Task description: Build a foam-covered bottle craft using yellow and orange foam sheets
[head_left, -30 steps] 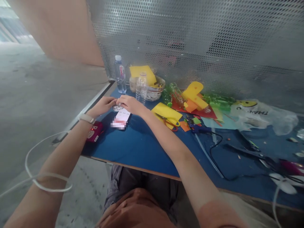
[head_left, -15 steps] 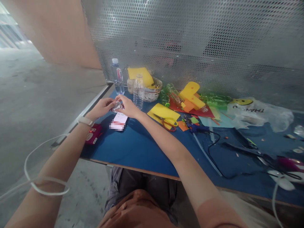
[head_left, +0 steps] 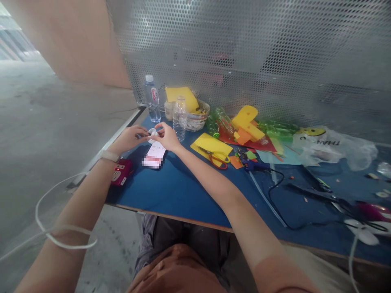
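Observation:
Between the fingertips of both hands is a small whitish, see-through piece (head_left: 152,132), too small and half covered to name its kind. My left hand (head_left: 130,138) pinches it from the left, fingers closed. From the right, my right hand (head_left: 167,136) has its thumb and fingers closed on the same piece. Just below them a phone (head_left: 156,151) with a lit screen lies on the blue table (head_left: 171,187). A clear uncapped plastic bottle (head_left: 180,122) stands beside my right hand. Behind my left hand is a capped water bottle (head_left: 152,99).
A basket (head_left: 197,122) holds yellow sheets. Scissors (head_left: 218,156) lie on yellow foam (head_left: 210,142); a blue glue gun (head_left: 253,165) with its cord is farther right. Green bottles (head_left: 279,129) and a plastic bag (head_left: 345,146) line the back. A magenta box (head_left: 122,171) sits by my left forearm.
The fingers have shifted slightly around the whitish piece, which now shows a different side. More of the phone's screen is uncovered.

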### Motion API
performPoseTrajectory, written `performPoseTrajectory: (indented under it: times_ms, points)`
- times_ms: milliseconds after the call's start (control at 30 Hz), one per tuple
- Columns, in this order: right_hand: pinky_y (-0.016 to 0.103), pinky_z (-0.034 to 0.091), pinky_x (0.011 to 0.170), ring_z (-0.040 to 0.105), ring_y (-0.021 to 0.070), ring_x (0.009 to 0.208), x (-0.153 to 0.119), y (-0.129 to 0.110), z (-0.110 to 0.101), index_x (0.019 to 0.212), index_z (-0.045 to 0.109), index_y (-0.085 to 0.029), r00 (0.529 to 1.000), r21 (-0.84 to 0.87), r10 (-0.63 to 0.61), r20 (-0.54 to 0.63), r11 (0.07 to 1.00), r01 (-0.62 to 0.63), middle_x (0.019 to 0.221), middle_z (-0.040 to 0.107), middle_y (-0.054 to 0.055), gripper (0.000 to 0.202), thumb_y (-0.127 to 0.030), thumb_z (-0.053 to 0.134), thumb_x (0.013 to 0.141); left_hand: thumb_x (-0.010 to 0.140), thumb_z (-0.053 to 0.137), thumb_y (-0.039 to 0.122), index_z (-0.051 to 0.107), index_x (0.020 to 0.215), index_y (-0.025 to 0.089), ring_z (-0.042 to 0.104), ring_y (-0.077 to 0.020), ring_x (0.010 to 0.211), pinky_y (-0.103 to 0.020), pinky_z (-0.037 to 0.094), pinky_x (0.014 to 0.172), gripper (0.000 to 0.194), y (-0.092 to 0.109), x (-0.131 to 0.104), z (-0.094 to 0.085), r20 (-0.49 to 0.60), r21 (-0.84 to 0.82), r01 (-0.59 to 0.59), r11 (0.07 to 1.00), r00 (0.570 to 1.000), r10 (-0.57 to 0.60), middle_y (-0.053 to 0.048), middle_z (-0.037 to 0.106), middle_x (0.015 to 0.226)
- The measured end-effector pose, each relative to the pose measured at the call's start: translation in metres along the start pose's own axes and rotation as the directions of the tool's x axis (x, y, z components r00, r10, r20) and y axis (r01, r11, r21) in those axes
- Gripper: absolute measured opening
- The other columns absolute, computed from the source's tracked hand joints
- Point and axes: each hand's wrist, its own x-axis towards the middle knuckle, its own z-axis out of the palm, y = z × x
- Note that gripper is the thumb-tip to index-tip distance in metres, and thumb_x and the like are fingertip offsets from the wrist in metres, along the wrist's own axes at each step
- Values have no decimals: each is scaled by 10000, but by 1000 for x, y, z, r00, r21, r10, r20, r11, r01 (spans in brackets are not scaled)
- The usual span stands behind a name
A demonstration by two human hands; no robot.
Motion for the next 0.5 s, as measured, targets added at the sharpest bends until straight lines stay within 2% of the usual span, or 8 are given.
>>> performPoseTrajectory:
  times_ms: [133,200,267,333,367,400,467,500]
  points:
    - [402,649,986,804,218,947,3,5,2,1306,707,-225,1000,28,10,6,1000,-10,975,813,5,440,-294,929,933,1010,699,588,844,934,221,764,-287,1091,-440,597,1082,402,-1,5,3,-20,73,-36,997,999,37,-147,813,1317]
    - [400,648,997,793,215,947,4,5,3,1352,722,-223,1000,62,13,12,998,-13,989,813,10,445,-299,910,955,1019,684,492,809,949,204,763,-303,1172,-467,578,1168,322,1,8,1,-56,83,-34,996,998,39,-162,806,1322]
    - [404,644,1013,781,208,932,3,4,2,1383,730,-228,1000,69,-9,18,998,7,1015,813,14,435,-285,883,980,1033,663,440,781,1005,194,756,-304,1222,-463,582,1175,274,7,8,-2,-123,79,-5,997,992,15,-168,806,1329]
    - [409,639,1025,767,202,915,3,3,3,1383,736,-232,999,44,-31,23,999,30,1037,805,16,409,-261,860,994,1065,644,442,759,1096,196,767,-279,1180,-437,611,1105,274,23,1,-9,-222,23,35,999,975,-29,-151,827,1289]
    - [412,638,1029,760,200,909,4,2,3,1367,738,-234,999,23,-34,27,999,33,1042,797,15,392,-251,857,994,1072,659,454,747,1132,201,782,-258,1107,-424,624,1060,275,34,-6,-14,-286,-50,51,997,956,-63,-129,846,1205]
    - [414,637,1034,753,199,907,5,2,5,1347,737,-238,999,-1,-34,30,999,34,1043,787,12,374,-243,856,993,1082,668,466,728,1141,204,796,-243,1025,-420,635,1014,275,48,-15,-19,-343,-151,21,988,937,-72,-109,853,1098]
    - [418,633,1056,737,199,914,11,1,9,1302,728,-244,999,-55,-35,36,998,37,1039,767,4,333,-222,847,992,1098,716,461,708,1142,234,816,-232,984,-458,655,1019,231,77,-40,-32,-445,-299,-126,946,895,-21,-65,857,1115]
    - [417,626,1074,730,200,928,14,1,13,1283,720,-243,998,-87,-47,41,995,50,1043,759,4,316,-207,840,993,1136,688,467,712,1177,254,824,-233,1019,-476,660,1040,218,91,-52,-39,-476,-321,-138,937,879,-33,-43,846,1151]
